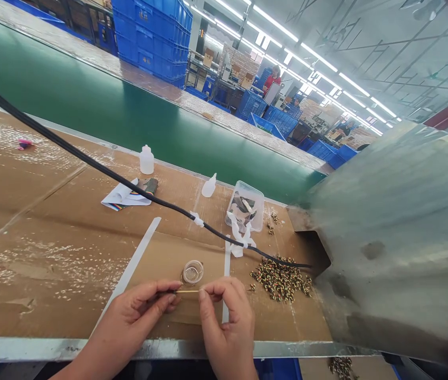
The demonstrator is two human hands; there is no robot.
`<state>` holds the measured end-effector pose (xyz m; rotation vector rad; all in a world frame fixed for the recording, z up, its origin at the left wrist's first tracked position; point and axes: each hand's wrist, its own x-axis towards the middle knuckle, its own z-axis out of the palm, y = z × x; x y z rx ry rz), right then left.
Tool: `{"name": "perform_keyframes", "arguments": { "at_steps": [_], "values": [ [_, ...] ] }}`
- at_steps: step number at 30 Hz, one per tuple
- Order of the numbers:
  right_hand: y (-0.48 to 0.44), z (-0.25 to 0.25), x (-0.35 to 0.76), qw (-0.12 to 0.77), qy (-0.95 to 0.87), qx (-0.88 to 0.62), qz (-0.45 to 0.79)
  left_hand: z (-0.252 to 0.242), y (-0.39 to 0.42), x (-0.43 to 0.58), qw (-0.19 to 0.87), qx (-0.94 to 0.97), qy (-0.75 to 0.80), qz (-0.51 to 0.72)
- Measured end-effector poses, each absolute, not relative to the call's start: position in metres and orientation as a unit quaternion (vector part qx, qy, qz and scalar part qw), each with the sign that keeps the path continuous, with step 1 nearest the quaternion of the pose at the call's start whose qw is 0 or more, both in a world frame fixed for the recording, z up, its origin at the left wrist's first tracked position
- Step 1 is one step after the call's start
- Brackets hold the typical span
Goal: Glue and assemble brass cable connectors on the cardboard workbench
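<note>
Between my two hands runs a thin wooden stick, held level above the cardboard. My right hand pinches its right end between thumb and forefinger. At the other end, the thumb and fingers of my left hand are pressed together around something small and dark, mostly hidden by the fingertips. Just beyond the stick stands a small round clear cup. To the right of my right hand lies a pile of small black, yellow and red pieces, with a single piece apart from it.
A black cable crosses above the cardboard-covered bench. Farther back are white bottles, a folded cloth and a clear plastic box. A metal housing stands at right. Beyond runs a green conveyor belt.
</note>
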<state>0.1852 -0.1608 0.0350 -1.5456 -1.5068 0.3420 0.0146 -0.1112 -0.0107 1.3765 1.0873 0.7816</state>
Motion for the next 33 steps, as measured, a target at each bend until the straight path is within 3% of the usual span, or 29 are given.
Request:
{"name": "perform_keyframes", "arguments": {
  "at_steps": [12, 23, 33],
  "values": [
    [-0.17, 0.046, 0.182, 0.426, -0.688, -0.583, 0.07, -0.024, -0.116, 0.015, 0.642, 0.524, 0.437, 0.35],
    [-0.163, 0.047, 0.185, 0.432, -0.696, -0.571, 0.055, -0.012, -0.114, 0.014, 0.579, 0.609, 0.434, 0.325],
    [-0.159, 0.047, 0.195, 0.447, -0.647, -0.613, 0.075, -0.023, -0.117, 0.01, 0.592, 0.624, 0.418, 0.293]
  ]
}}
